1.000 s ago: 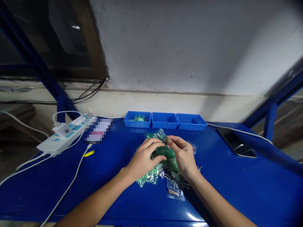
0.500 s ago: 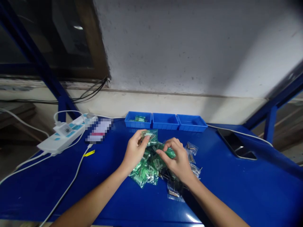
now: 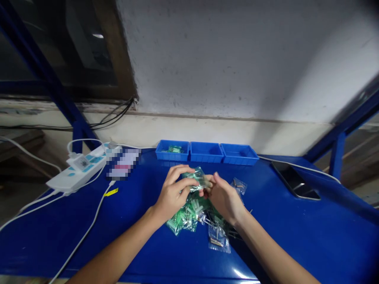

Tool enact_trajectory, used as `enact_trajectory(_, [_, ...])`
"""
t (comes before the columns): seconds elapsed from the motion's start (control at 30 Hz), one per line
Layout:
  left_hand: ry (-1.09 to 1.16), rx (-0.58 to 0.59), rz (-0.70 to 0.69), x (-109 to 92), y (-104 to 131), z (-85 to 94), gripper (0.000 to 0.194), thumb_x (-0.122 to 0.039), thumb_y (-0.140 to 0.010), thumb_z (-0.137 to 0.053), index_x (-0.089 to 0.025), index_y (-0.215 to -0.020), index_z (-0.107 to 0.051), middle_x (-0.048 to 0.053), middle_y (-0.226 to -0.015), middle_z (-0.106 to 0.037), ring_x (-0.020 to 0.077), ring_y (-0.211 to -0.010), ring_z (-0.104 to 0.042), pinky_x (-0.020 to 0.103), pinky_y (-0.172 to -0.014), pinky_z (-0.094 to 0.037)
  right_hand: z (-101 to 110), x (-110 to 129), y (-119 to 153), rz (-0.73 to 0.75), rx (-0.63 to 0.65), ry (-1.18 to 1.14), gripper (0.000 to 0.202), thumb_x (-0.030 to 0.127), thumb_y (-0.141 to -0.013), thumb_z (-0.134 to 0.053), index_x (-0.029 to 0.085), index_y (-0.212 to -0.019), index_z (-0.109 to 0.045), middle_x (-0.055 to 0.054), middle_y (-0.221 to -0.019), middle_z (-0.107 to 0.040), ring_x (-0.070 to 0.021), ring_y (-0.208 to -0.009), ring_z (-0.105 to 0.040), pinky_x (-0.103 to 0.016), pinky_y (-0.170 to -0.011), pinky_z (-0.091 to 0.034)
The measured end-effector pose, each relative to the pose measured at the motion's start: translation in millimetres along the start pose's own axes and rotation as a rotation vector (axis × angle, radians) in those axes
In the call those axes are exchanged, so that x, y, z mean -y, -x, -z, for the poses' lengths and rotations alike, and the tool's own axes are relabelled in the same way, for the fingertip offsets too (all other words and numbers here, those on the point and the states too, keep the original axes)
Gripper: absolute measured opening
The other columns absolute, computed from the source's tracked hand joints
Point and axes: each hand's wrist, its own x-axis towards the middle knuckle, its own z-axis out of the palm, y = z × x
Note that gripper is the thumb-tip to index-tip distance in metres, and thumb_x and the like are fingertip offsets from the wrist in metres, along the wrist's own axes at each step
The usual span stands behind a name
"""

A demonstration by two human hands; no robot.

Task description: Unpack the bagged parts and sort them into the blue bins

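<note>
Left hand: pinching a clear packet.
Right hand: grasping the same packet's 3 o'clock end.
Packet pile: beneath both hands, at their 6 o'clock.

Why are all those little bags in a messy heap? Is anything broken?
Nothing looks broken. The small bags lie jumbled on the blue table while two of three blue bins look bare. The left hand and right hand hold one bag together.

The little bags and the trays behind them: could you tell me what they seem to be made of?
Small bag held by both hands: thin clear glossy film, likely plastic; contents show through. Blue trays: apparently moulded plastic, even colour, slight sheen.
</note>
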Motion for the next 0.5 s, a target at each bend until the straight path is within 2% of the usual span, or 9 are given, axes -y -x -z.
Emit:
enact_trajectory(0.07, [-0.026, 0.062, 0.006, -1.0, 1.1, -0.4, 0.033, 0.003, -0.081, -0.045, -0.024, -0.085, -0.063, 0.003, -0.110, -0.054, 0.0222, -0.112, -0.045, 0.045, -0.093, -0.042, 1.6, -0.4, -0.4, 0.049, -0.055, 0.094, 0.029, 0.045, -0.075, -0.065, 0.017, -0.079, -0.062, -0.001, -0.069, -0.056, -0.0122, -0.061, -0.050, -0.025, -0.060, -0.037])
enact_trajectory(0.13, [-0.076, 0.139, 0.062, -2.3, 3.1, -1.9, 0.033, 0.001, -0.081, -0.046, -0.025, -0.086, -0.064, 0.004, -0.117, -0.048, 0.0242, -0.116, -0.040, 0.047, -0.094, -0.039, 4.4, -4.6, -1.9, 0.154, -0.165, 0.238, 0.023, 0.039, -0.075, -0.067, 0.018, -0.082, -0.062, 0.000, -0.070, -0.057, -0.0113, -0.060, -0.049, -0.025, -0.059, -0.037])
enact_trajectory(0.27, [-0.103, 0.219, 0.285, -2.9, 6.3, -5.6, 0.020, -0.018, -0.081, -0.057, -0.026, -0.097, -0.064, 0.008, -0.123, -0.039, 0.0282, -0.115, -0.037, 0.051, -0.096, -0.035, 10.3, -12.8, -4.7, 0.438, -0.354, 0.533, 0.017, 0.034, -0.079, -0.062, 0.020, -0.090, -0.061, -0.002, -0.082, -0.063, -0.0150, -0.071, -0.055, -0.027, -0.064, -0.042])
enact_trajectory(0.37, [0.081, 0.163, 0.501, -0.7, 4.6, -6.5, 0.019, -0.036, -0.085, -0.054, -0.021, -0.092, -0.064, 0.008, -0.110, -0.045, 0.0251, -0.106, -0.044, 0.045, -0.095, -0.036, 11.1, -12.2, -3.0, 0.670, -0.351, 0.760, 0.008, 0.023, -0.082, -0.057, 0.022, -0.089, -0.061, -0.003, -0.086, -0.063, -0.0173, -0.079, -0.057, -0.031, -0.071, -0.044])
enact_trajectory(0.43, [0.303, 0.129, 0.694, 1.5, 2.3, -6.7, 0.035, -0.045, -0.090, -0.041, -0.018, -0.082, -0.062, 0.006, -0.092, -0.052, 0.0206, -0.092, -0.052, 0.037, -0.085, -0.042, 9.8, -10.4, -0.6, 0.798, -0.299, 0.902, 0.011, 0.016, -0.082, -0.054, 0.022, -0.088, -0.061, -0.003, -0.087, -0.063, -0.0188, -0.084, -0.056, -0.034, -0.076, -0.044])
enact_trajectory(0.5, [0.511, 0.118, 0.851, 3.7, 0.6, -7.2, 0.041, -0.049, -0.091, -0.037, -0.017, -0.078, -0.059, 0.003, -0.076, -0.055, 0.0166, -0.075, -0.054, 0.030, -0.071, -0.043, 8.2, -9.8, 1.4, 0.859, -0.239, 1.012, 0.018, 0.010, -0.080, -0.051, 0.022, -0.088, -0.062, -0.004, -0.089, -0.062, -0.0202, -0.088, -0.055, -0.036, -0.078, -0.043])
